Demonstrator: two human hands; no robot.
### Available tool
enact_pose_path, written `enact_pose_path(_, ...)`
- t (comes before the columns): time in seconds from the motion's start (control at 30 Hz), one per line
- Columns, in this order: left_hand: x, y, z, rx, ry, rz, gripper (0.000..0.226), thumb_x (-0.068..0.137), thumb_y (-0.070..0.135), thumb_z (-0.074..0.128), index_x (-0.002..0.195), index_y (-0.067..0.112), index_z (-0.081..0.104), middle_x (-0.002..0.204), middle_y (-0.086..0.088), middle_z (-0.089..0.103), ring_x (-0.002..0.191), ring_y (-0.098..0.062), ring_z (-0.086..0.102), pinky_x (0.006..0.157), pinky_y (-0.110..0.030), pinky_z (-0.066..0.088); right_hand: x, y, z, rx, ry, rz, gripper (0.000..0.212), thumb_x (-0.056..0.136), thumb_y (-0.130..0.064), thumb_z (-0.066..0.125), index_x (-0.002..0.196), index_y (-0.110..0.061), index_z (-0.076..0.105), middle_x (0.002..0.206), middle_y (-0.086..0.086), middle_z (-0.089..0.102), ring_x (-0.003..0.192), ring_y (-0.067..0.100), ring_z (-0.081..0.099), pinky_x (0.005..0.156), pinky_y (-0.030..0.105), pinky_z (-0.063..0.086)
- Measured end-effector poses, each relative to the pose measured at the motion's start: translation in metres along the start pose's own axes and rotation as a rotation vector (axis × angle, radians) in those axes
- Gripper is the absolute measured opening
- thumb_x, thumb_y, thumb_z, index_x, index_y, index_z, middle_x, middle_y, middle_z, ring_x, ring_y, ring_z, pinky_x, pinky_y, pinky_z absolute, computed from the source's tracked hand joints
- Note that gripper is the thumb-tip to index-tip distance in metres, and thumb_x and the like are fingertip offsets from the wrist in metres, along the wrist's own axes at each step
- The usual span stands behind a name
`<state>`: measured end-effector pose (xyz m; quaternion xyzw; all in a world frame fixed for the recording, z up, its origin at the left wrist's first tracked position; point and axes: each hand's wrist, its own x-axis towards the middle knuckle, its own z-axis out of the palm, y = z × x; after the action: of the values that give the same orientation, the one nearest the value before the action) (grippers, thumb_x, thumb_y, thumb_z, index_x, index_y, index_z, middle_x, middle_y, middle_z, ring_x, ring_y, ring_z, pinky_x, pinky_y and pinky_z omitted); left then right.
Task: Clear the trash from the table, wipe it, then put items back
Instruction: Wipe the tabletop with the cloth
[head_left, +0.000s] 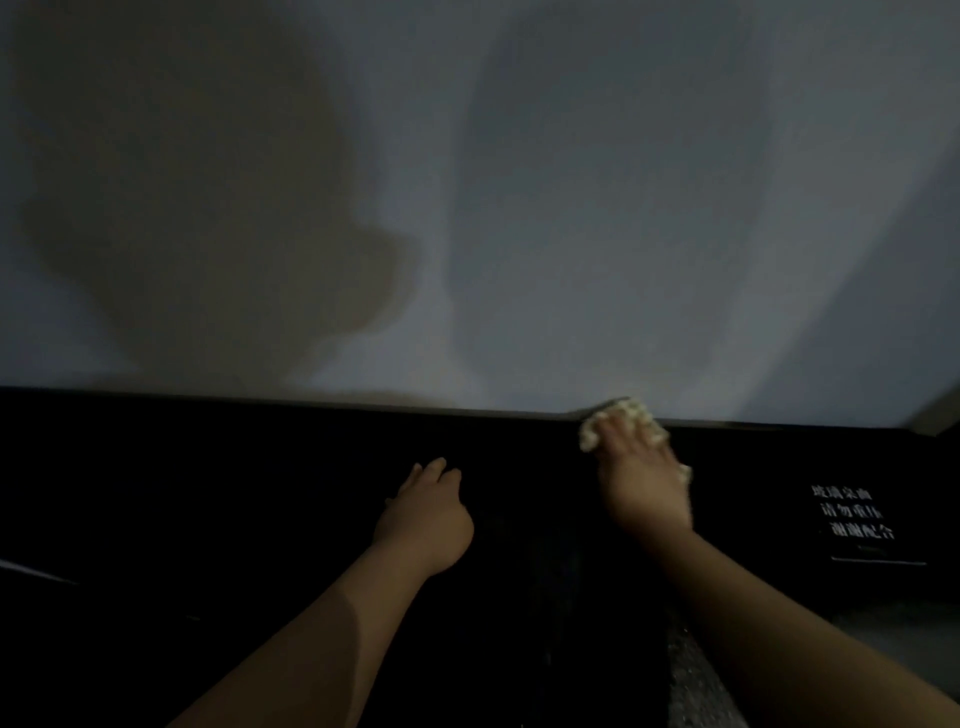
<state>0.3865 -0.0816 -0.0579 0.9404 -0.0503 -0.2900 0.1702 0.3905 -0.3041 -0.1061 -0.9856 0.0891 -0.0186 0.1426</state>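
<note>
The black glossy table (208, 493) fills the lower half of the dim view and ends against a pale wall. My right hand (639, 480) presses a cream, crumpled cloth (631, 413) flat onto the table at its far edge, right where it meets the wall. The cloth pokes out around my fingers. My left hand (426, 514) rests on the table to the left of it, fingers loosely curled and apart, with nothing in it.
A white printed notice (854, 512) with a line under it sits on the table surface at the right. The grey wall (519, 208) rises straight behind the table edge, with shadows of my arms on it.
</note>
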Motion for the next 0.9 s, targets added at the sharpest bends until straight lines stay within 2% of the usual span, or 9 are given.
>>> enact_pose_path(0.1, -0.003, 0.001, 0.002, 0.039, 0.013, 0.006, 0.055, 0.101, 0.017, 0.03, 0.152, 0.016, 0.011, 0.161, -0.001, -0.002, 0.148, -0.022, -0.001, 0.12, -0.043, 0.01, -0.014, 0.023, -0.008, -0.029, 0.043, 0.277, 0.045, 0.095, -0.021, 0.031, 0.139, -0.024, 0.037, 0.156, 0.005, 0.022, 0.143, 0.028, 0.019, 0.114, 0.043, 0.02)
enact_pose_path(0.17, -0.005, 0.002, 0.002, 0.065, 0.018, 0.003, 0.055, 0.101, 0.017, 0.031, 0.152, 0.017, 0.011, 0.161, 0.0, -0.002, 0.147, -0.023, 0.001, 0.12, -0.043, 0.012, -0.03, -0.005, -0.004, -0.058, 0.035, 0.319, 0.048, 0.093, -0.018, 0.028, 0.139, -0.02, 0.04, 0.152, 0.013, 0.028, 0.136, 0.035, 0.031, 0.106, 0.05, 0.031)
enact_pose_path(0.27, -0.009, 0.002, 0.005, 0.142, 0.036, 0.019, 0.057, 0.1, 0.018, 0.033, 0.152, 0.017, 0.01, 0.161, 0.0, -0.002, 0.147, -0.023, 0.004, 0.119, -0.044, 0.016, -0.071, -0.054, 0.014, -0.097, -0.093, -0.099, 0.051, 0.08, -0.027, 0.032, 0.123, -0.022, 0.059, 0.134, 0.01, 0.054, 0.114, 0.032, 0.058, 0.086, 0.047, 0.051)
enact_pose_path(0.4, -0.022, -0.003, 0.012, 0.208, 0.039, 0.051, 0.057, 0.101, 0.021, 0.031, 0.153, 0.018, 0.008, 0.161, 0.001, -0.002, 0.147, -0.022, 0.002, 0.119, -0.044, 0.016, -0.088, -0.037, -0.007, -0.149, -0.236, -0.471, 0.052, 0.082, -0.037, 0.036, 0.129, -0.026, 0.057, 0.14, 0.0, 0.051, 0.127, 0.022, 0.05, 0.105, 0.036, 0.033)
enact_pose_path(0.53, -0.04, -0.007, 0.021, 0.201, 0.017, 0.078, 0.054, 0.103, 0.023, 0.025, 0.153, 0.018, 0.004, 0.161, 0.001, -0.004, 0.147, -0.019, -0.002, 0.12, -0.044, 0.01, -0.064, 0.016, -0.022, -0.086, -0.109, -0.012, 0.05, 0.096, -0.028, 0.023, 0.145, -0.026, 0.031, 0.158, 0.003, 0.018, 0.145, 0.025, 0.017, 0.115, 0.041, 0.021)
enact_pose_path(0.63, -0.047, -0.008, 0.025, 0.193, 0.015, 0.089, 0.053, 0.103, 0.023, 0.024, 0.153, 0.018, 0.004, 0.161, 0.001, -0.005, 0.147, -0.018, -0.003, 0.12, -0.043, 0.005, -0.077, -0.021, -0.008, -0.084, -0.077, 0.204, 0.05, 0.096, -0.024, 0.021, 0.145, -0.023, 0.031, 0.156, 0.009, 0.02, 0.142, 0.029, 0.023, 0.111, 0.043, 0.026)
enact_pose_path(0.77, -0.051, -0.009, 0.028, 0.183, 0.023, 0.088, 0.053, 0.103, 0.022, 0.026, 0.153, 0.017, 0.008, 0.161, 0.001, -0.003, 0.148, -0.017, -0.004, 0.12, -0.042, 0.005, -0.126, -0.077, 0.01, -0.074, -0.203, -0.317, 0.053, 0.077, -0.034, 0.034, 0.121, -0.027, 0.062, 0.132, 0.001, 0.059, 0.116, 0.025, 0.06, 0.095, 0.038, 0.046)
enact_pose_path(0.83, -0.056, -0.01, 0.03, 0.177, 0.012, 0.094, 0.053, 0.102, 0.02, 0.025, 0.153, 0.018, 0.007, 0.161, 0.001, -0.004, 0.148, -0.016, -0.004, 0.12, -0.041, 0.003, -0.128, -0.064, 0.005, -0.095, -0.258, -0.527, 0.061, 0.08, -0.039, 0.026, 0.135, -0.029, 0.05, 0.147, -0.004, 0.04, 0.134, 0.023, 0.041, 0.107, 0.042, 0.026)
enact_pose_path(0.9, -0.062, -0.012, 0.032, 0.164, 0.002, 0.101, 0.053, 0.103, 0.017, 0.025, 0.153, 0.017, 0.007, 0.161, 0.001, -0.004, 0.148, -0.016, -0.005, 0.119, -0.04, 0.001, -0.119, -0.025, -0.005, -0.073, -0.271, -0.425, 0.063, 0.084, -0.04, 0.014, 0.142, -0.031, 0.036, 0.157, -0.002, 0.017, 0.145, 0.024, 0.018, 0.114, 0.047, 0.019)
